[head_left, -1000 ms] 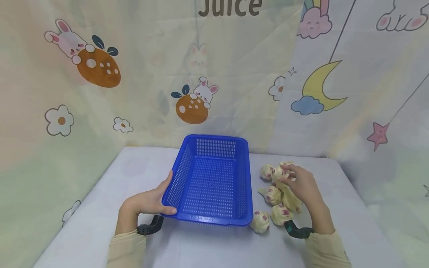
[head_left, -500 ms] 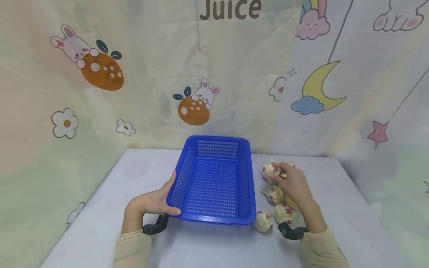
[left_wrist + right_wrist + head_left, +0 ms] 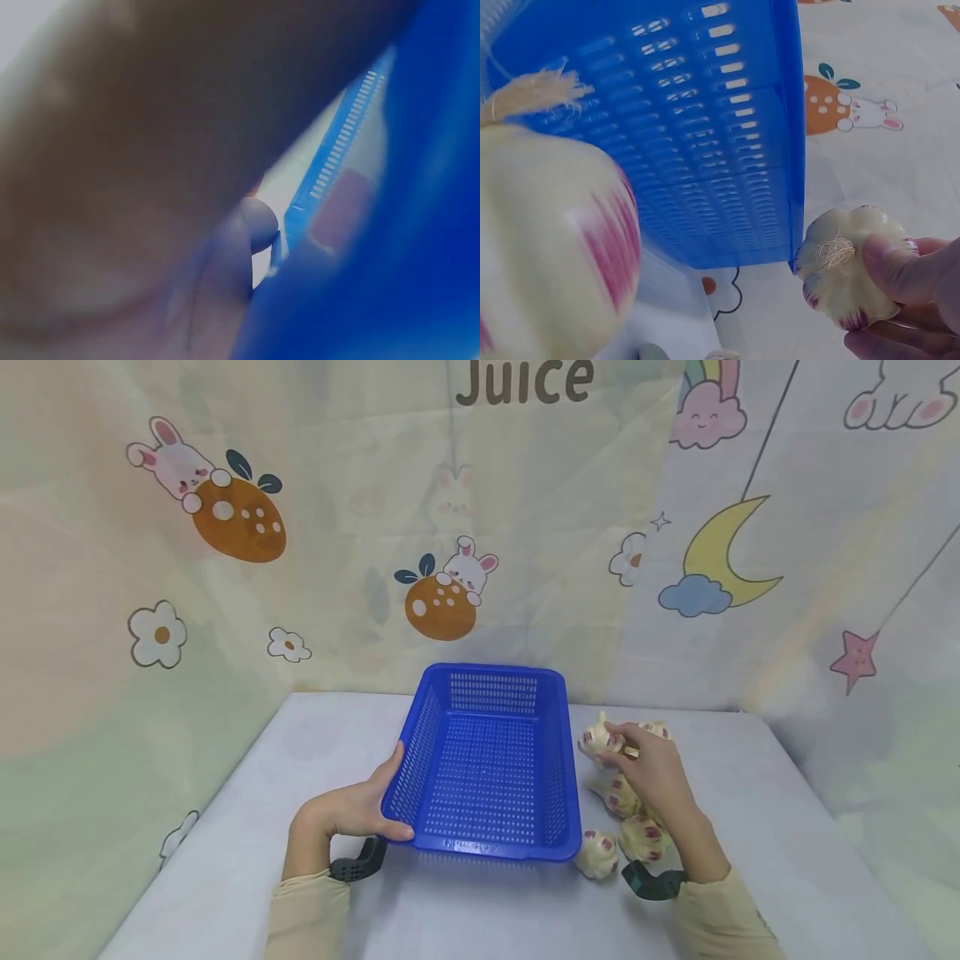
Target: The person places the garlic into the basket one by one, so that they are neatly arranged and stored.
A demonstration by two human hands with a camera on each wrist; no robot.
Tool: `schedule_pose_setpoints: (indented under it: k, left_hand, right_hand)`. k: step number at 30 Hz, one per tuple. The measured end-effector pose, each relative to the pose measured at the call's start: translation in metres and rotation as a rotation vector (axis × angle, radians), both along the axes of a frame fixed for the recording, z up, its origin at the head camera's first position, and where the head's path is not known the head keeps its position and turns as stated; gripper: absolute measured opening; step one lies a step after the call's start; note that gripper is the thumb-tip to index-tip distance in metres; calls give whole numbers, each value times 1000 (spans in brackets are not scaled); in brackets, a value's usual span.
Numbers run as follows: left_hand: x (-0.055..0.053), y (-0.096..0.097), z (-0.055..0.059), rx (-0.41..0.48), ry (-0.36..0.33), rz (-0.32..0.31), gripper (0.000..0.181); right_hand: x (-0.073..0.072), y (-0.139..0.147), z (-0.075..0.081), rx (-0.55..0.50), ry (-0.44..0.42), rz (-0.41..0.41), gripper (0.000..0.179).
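Observation:
My left hand (image 3: 348, 812) grips the near left corner of a blue plastic basket (image 3: 491, 849), thumb over the rim. Nothing lies inside the basket. To its right, my right hand (image 3: 658, 770) pinches a garlic bulb (image 3: 597, 740) with purple streaks. The right wrist view shows that bulb (image 3: 838, 281) root side out, between thumb and fingers, close beside the basket wall (image 3: 727, 150). In the left wrist view the hand (image 3: 135, 225) and the blue basket fill most of the frame, blurred.
More garlic lies on the white table (image 3: 480, 918) right of the basket: a near bulb (image 3: 597, 855), another bulb (image 3: 642, 838), one partly behind my hand (image 3: 619, 796), and a far one (image 3: 657, 729). A printed cloth (image 3: 345, 527) hangs behind the table.
My right hand has lifted the garlic bulb from the pile and moved left toward the basket. The left hand keeps its grip on the basket; the whole view has shifted slightly.

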State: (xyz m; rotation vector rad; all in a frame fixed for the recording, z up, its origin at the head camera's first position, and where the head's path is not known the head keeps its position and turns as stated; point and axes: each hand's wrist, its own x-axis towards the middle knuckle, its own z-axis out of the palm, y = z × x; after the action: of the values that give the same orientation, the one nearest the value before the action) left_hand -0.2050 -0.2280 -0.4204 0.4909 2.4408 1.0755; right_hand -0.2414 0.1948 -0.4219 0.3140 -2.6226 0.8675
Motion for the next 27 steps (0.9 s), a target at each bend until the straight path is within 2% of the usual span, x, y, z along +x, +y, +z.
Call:
schedule_pose_setpoints:
  k: [7,12,15,21,27]
  left_hand:
    - [1,1,-1,-4,-16,12,135]
    - [0,3,-1,-23,-7,13,133]
    - [0,3,0,-33,4,5,133]
    - [-2,0,4,-24,3,2,136]
    - [-3,-2,3,-13,2,-7,133]
  right_hand:
    - [2,-7,6,-58,42,28,43]
    - [3,-14,14,-69,3,49,43]
    - [3,-20,24,-76,-4,89,43]
    - [-1,-37,52,-87,62,203,44]
    - [-17,-56,68,-121,84,280,41]
